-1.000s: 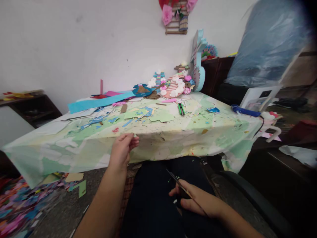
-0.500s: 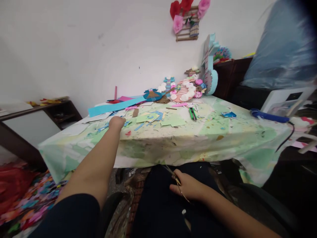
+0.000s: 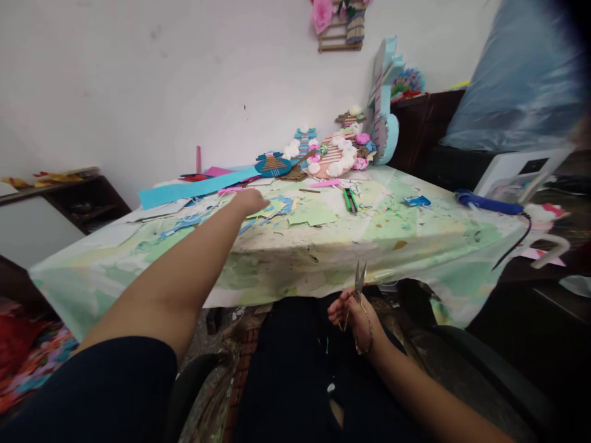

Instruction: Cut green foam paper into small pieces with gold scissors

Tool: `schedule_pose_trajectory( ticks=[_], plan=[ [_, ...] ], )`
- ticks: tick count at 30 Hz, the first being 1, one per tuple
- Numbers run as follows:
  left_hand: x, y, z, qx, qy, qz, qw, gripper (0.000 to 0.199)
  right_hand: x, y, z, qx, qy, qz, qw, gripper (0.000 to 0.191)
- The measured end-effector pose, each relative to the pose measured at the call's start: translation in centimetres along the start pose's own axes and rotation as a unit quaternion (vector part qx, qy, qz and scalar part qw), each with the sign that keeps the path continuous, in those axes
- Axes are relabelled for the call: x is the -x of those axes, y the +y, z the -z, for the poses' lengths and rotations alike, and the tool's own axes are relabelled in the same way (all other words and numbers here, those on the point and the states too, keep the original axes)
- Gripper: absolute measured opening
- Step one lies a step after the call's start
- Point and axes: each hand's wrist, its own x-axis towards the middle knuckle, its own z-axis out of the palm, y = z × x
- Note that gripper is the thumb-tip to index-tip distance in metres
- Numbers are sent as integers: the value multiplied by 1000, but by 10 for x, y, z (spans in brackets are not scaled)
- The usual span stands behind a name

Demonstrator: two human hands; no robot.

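My left hand (image 3: pixel 253 200) reaches over the table among paper scraps, beside a light green sheet (image 3: pixel 312 213); its fingers are mostly hidden behind the back of the hand. Above my lap, just off the table's front edge, my right hand (image 3: pixel 354 315) holds gold-handled scissors (image 3: pixel 360 280). Their blades point up and stand slightly apart, and the handle loops hang around the fingers and palm. A long light blue strip (image 3: pixel 198 189) lies beyond my left hand. Further right on the table is a green and black cutter (image 3: pixel 349 200).
Craft pieces with white and pink puffs (image 3: pixel 333 157) stand at the table's back, beside a tall light blue shape (image 3: pixel 384 111). A blue glue gun (image 3: pixel 489 203) and a small blue packet (image 3: pixel 417 201) are on the right. The patterned cloth (image 3: pixel 277 264) hangs over the front edge.
My left hand has moved right across the scraps. My right hand has turned and risen, and the scissors now point upward with their blades in plain view. The head view has shifted slightly.
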Motion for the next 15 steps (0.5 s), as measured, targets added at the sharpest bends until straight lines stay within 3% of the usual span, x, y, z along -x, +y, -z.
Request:
schedule_pose_trajectory(
  ticks=[2, 5, 8, 10, 15],
  plan=[
    [-3, 31, -17, -83, -88, -98, 988, 43, 2, -2, -1, -18, -13, -2, 1000, 36],
    [-3, 61, -40, -104, -114, -143, 978, 58, 7, -11, 4, -8, -23, 18, 1000, 35],
    [-2, 70, -53, -112, -144, -154, 971, 64, 13, -17, 16, 19, -19, 34, 999, 33],
    [-3, 71, -56, -122, -160, -147, 969, 54, 14, -18, 24, 40, -7, 36, 999, 32],
    [-2, 77, -48, -137, -145, -138, 970, 46, 3, -22, 34, 122, 39, 16, 992, 31]
  ],
)
